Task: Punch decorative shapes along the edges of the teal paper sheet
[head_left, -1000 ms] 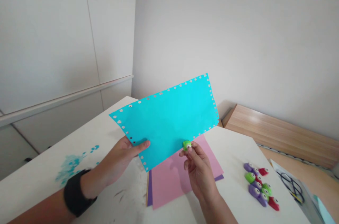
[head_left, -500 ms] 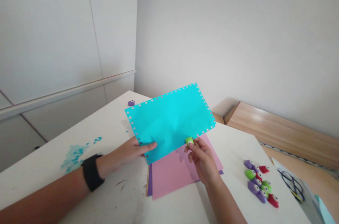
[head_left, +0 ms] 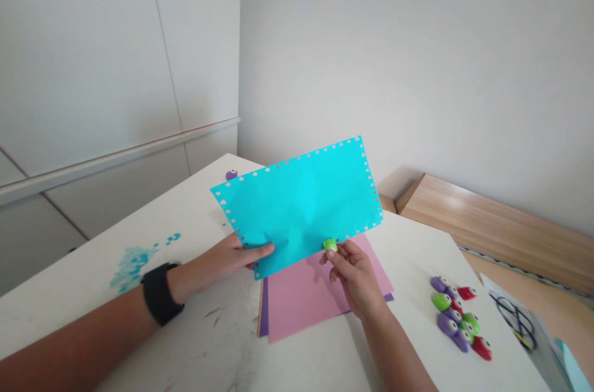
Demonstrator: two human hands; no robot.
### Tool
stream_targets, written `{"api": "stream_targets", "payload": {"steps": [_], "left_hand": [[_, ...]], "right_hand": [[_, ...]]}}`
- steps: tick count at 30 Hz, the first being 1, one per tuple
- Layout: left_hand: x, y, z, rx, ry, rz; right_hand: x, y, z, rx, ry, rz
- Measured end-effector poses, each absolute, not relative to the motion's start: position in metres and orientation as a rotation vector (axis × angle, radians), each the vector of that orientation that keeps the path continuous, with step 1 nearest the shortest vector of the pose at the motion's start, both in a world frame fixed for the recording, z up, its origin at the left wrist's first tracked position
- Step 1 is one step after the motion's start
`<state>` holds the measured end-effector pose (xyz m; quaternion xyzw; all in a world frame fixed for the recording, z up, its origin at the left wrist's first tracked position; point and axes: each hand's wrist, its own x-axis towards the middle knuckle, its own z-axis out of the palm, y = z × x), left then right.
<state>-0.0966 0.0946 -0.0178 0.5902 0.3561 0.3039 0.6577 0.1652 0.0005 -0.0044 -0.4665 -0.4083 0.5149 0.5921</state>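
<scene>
The right hand (head_left: 353, 276) pinches a small lime-green plastic craft punch (head_left: 330, 246) on the lower edge of a bright turquoise paper sheet (head_left: 297, 206) with a punched border. The left hand (head_left: 227, 261) clamps that sheet's lower-left corner at seven o'clock, thumb on top. Beneath lies a pink paper sheet (head_left: 297, 308) (a purple paper sheet (head_left: 263, 318) shows under it); at three o'clock, a cluster of purple, green and red craft punches (head_left: 457, 318) sits on the white table (head_left: 408, 243).

Turquoise paper sheet (head_left: 301, 200) edged with tiny white shapes, perhaps flowers
</scene>
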Motion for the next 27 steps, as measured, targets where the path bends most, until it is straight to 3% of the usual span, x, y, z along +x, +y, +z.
{"api": "stream_targets", "payload": {"steps": [27], "left_hand": [[-0.0992,0.0976,-0.0259,1.392,0.8,0.668]], "right_hand": [[0.1653,0.0023,-0.0119,-1.07,-1.016,1.188]]}}
